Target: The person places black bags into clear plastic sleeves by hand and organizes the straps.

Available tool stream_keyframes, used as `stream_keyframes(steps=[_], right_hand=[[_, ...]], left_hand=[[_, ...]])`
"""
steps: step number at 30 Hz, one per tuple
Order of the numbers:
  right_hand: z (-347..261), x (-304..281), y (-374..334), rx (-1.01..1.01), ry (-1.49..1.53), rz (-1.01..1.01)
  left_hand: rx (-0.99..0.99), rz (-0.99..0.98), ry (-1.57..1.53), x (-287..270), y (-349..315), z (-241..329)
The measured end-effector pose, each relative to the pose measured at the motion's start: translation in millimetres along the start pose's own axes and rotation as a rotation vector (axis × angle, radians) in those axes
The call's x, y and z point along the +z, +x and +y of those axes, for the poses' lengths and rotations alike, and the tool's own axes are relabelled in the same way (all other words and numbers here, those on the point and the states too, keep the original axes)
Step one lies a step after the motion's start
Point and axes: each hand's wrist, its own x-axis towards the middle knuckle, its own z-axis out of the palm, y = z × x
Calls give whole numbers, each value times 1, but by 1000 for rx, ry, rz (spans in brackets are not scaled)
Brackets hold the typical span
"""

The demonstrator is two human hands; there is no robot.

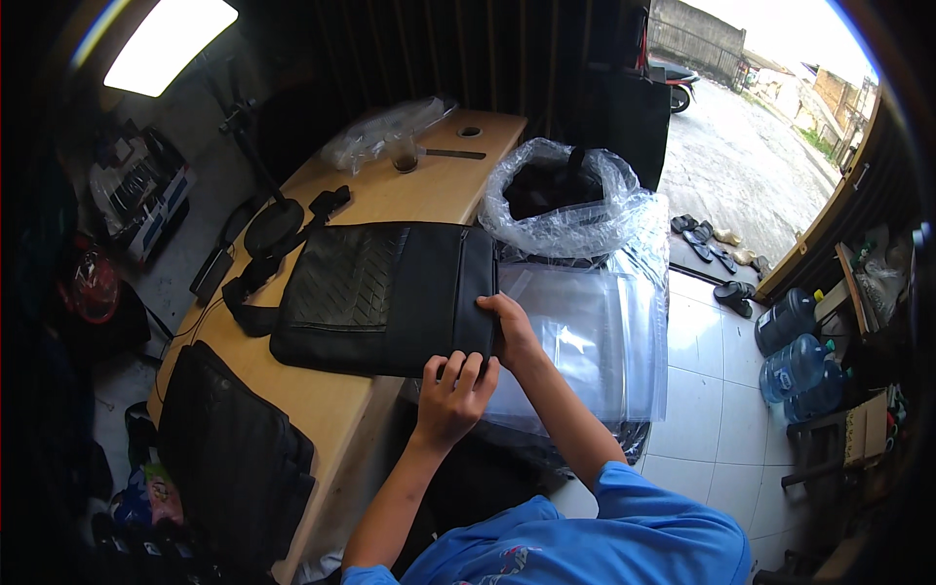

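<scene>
A flat black bag point(429, 292) with a shiny woven-pattern panel point(347, 278) lies across the wooden table, its right end reaching past the table edge. My right hand point(514, 331) grips that right end, thumb on top and the other fingers hidden beneath. At the near right corner, the curled fingers of my left hand point(454, 395) close on the bag's edge. A black strap point(255, 302) trails from the bag's left side.
Clear plastic sleeves point(565, 341) are stacked right of the table point(444, 185), below a plastic-lined bag point(556, 200) of dark items. Another black bag point(229, 458) lies at the near left. A plastic cup point(403, 156) and a lamp base point(274, 228) stand on the table.
</scene>
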Motion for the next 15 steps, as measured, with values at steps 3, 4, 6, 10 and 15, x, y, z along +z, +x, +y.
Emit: stream_keyframes(steps=[3,4,6,10,15], right_hand=[[2,-7,3,41,32,-1],[2,-10,4,40,33,0],[4,-9,5,53,84,-47],[4,-11,1,78,70,-42],[7,-17,2,55,55,-45]], left_hand=[[36,-22,-12,4,1,4],[37,-22,-14,5,1,5],[9,-43,22,4,0,4],[61,-72,25,2,-2,4],[-27,-78,-1,6,-4,10]])
